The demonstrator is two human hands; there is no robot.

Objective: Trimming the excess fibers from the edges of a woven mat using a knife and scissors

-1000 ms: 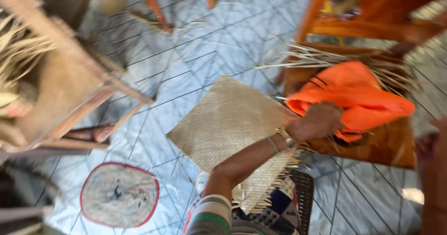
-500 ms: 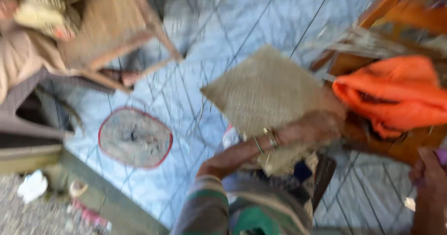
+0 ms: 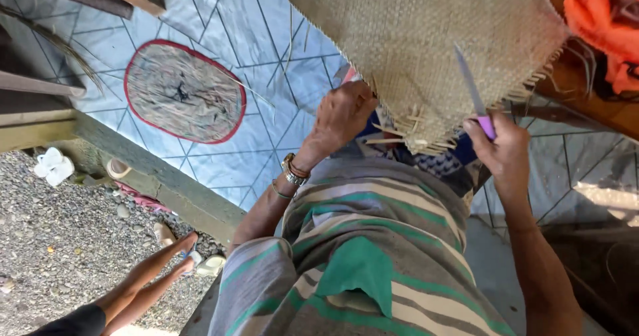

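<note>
Two hands work at one large woven mat (image 3: 432, 43), a pale straw square that fills the upper middle of the view and hangs over the person's lap, its lower edge ragged with loose strand ends (image 3: 406, 136). Behind it lies a blue tiled floor (image 3: 266, 63) with an oval rug (image 3: 183, 91) edged in red, and an orange cloth (image 3: 599, 23) sits at the upper right on a wooden seat. By the look of it the step in hand is trimming that frayed edge; the cut would seem to call for the strands held taut and the blade drawn across them close to the weave. The left hand (image 3: 343, 116) reaches up from a bent, bangled wrist, fingers curled shut on the mat's lower edge. The right hand (image 3: 502, 146) rises from a straight forearm, fingers wrapped tight round the purple handle of a small knife (image 3: 469, 86), its blade pointing up, lying against the mat's face.
</note>
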